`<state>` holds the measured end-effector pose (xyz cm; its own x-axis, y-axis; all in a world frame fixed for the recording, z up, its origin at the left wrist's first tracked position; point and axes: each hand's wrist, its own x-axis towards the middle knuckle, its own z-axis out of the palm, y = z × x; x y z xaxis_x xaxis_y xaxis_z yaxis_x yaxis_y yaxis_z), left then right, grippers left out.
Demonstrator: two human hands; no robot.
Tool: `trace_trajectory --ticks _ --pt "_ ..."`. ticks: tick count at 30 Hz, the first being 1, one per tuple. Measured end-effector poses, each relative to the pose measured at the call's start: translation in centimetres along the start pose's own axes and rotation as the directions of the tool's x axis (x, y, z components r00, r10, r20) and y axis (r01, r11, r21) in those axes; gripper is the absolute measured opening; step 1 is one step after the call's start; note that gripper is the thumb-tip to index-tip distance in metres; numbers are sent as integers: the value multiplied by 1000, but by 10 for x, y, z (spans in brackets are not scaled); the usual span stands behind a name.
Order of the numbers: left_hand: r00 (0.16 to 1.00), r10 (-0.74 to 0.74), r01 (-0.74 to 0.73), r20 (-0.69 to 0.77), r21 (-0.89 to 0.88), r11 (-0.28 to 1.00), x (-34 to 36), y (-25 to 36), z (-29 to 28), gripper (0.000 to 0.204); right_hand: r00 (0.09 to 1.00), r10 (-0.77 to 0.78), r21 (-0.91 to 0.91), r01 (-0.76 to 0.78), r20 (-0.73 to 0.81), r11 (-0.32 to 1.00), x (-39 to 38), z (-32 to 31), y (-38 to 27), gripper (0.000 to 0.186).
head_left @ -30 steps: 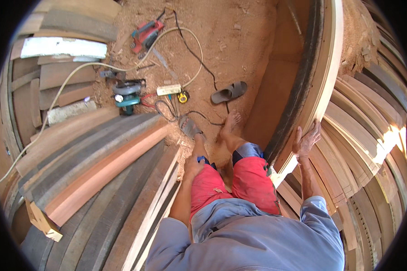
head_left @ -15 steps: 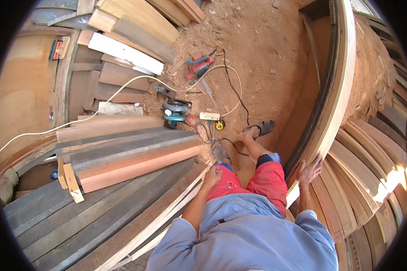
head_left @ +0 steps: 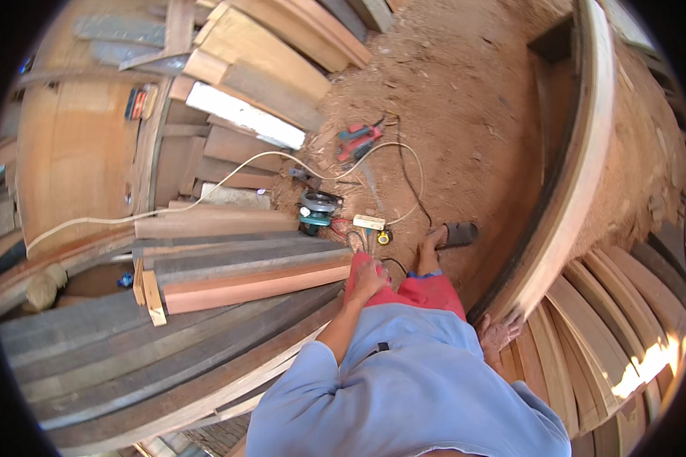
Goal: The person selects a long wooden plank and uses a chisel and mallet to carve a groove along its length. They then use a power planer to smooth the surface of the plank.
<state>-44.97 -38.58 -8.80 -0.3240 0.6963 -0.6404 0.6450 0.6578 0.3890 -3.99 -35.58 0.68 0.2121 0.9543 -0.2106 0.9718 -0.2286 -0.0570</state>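
My left hand [head_left: 368, 282] lies on the left leg of the red shorts [head_left: 432, 295]; its fingers point down and blur, so their grip is unclear. At the near end of a long pale wooden beam [head_left: 564, 209], my right hand [head_left: 500, 333] rests with its fingers spread and nothing held in them. The beam stands on edge along my right side, with a dark strip on its inner face. A reddish squared timber [head_left: 270, 284] lies on the stacked boards to the left of my left hand.
Ahead on the sawdust-covered ground lie a teal circular saw [head_left: 318, 212], a red power tool [head_left: 358, 141], a yellow tape measure [head_left: 384, 237] and a pale cable [head_left: 244, 161]. Planks [head_left: 270, 53] fill the far left. More curved boards [head_left: 587, 327] are stacked at the right.
My view has shifted, moving the floor tools right and down in the picture. My left hand has come inward over the thigh. My right hand stays by the beam's near end.
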Motion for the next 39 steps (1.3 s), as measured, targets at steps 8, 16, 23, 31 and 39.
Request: trace_trajectory --ticks 8,16,23,31,39 --pt "989 138 -117 57 -277 954 83 127 -54 54 910 182 -19 -188 372 982 56 -48 -22 81" --pt "926 -65 192 373 -315 929 111 124 -78 79 638 -179 195 46 749 980 177 -126 -104 47" --pt "858 57 132 511 -327 936 159 136 -81 83 260 -516 500 129 816 856 232 -1 -140 63" --pt "934 -78 203 348 -340 918 235 153 -154 60 458 -37 4 73 888 997 352 -63 -172 75" --pt "984 -156 171 85 -684 709 303 139 -124 46 488 -241 196 142 839 970 449 -72 -260 73"
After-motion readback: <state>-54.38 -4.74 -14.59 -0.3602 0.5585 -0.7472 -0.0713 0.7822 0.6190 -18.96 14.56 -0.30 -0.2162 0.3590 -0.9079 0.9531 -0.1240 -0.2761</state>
